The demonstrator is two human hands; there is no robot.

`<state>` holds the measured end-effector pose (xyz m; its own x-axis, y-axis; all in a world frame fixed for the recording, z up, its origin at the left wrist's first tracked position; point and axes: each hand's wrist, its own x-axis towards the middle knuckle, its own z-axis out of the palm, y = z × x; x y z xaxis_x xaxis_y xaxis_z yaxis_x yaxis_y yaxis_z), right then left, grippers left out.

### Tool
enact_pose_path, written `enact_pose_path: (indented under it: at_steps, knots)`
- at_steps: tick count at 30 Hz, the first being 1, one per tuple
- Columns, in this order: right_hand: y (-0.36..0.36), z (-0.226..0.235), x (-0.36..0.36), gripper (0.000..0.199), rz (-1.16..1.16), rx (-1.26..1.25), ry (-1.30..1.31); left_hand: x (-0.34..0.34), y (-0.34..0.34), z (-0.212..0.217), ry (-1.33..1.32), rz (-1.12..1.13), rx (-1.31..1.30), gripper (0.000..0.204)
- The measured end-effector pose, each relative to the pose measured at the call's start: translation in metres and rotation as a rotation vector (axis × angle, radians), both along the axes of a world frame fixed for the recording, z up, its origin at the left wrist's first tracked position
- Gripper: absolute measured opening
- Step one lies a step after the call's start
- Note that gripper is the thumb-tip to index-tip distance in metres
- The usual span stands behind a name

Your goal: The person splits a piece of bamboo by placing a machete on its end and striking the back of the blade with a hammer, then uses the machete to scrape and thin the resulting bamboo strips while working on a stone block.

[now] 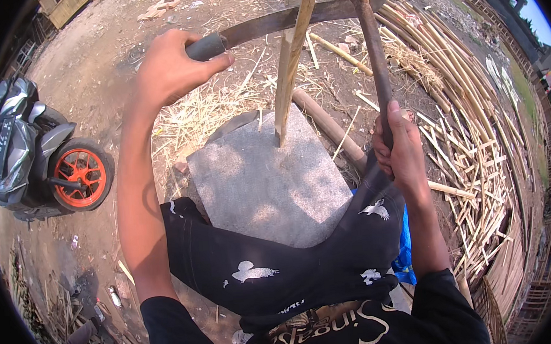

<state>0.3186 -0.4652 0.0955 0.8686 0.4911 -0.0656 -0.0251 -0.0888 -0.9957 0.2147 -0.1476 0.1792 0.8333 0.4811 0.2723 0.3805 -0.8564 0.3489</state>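
Note:
My left hand [169, 67] is closed around the dark handle of a machete [259, 28], its long blade pointing right. The blade meets an upright bamboo piece [289, 75] near its top and seems to sit in a split there. That piece stands on a grey stone-like slab [257, 186] between my knees. In my right hand [405, 147] is the lower handle of a hammer [374, 50], held upright. The hammer's head is raised beside the far end of the blade; whether they touch I cannot tell.
Beyond the slab lies a round bamboo pole [330, 130], among pale shavings [214, 115]. Long bamboo poles [453, 57] and a heap of split strips [482, 202] cover the right side. A motorbike with an orange wheel [81, 173] stands at left. A blue sheet [405, 246] shows by my right leg.

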Motion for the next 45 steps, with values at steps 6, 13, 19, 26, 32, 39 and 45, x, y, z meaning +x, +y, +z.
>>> enact_pose_path:
  at_steps: [6, 13, 19, 26, 32, 39, 45]
  knots:
    - [-0.019, 0.064, -0.016, 0.054, -0.265, 0.058, -0.343, -0.007, -0.006, -0.007, 0.075, 0.100, -0.070, 0.043]
    - [-0.073, 0.112, 0.014, 0.051, -0.210, -0.012, -0.585, -0.010, -0.014, -0.012, 0.069, 0.126, 0.001, 0.029]
    - [-0.079, 0.121, 0.015, 0.044, 0.067, -0.725, -0.467, -0.010, -0.014, -0.004, 0.090, 0.211, 0.090, 0.027]
    - [-0.078, 0.169, -0.020, 0.046, -0.258, -0.158, -0.693, -0.019, -0.019, -0.010, 0.010, 0.153, 0.125, 0.026]
    - [-0.055, 0.098, 0.001, 0.047, 0.180, -0.667, -0.505, -0.025, -0.023, -0.016, -0.026, 0.180, 0.134, 0.027]
    - [-0.054, 0.129, -0.014, 0.050, -0.122, -0.394, -0.518, -0.027, -0.025, -0.018, 0.050, 0.171, 0.147, 0.031]
    - [-0.024, 0.098, -0.013, 0.054, -0.204, -0.079, -0.620, -0.030, -0.013, -0.019, 0.076, 0.205, 0.132, 0.032]
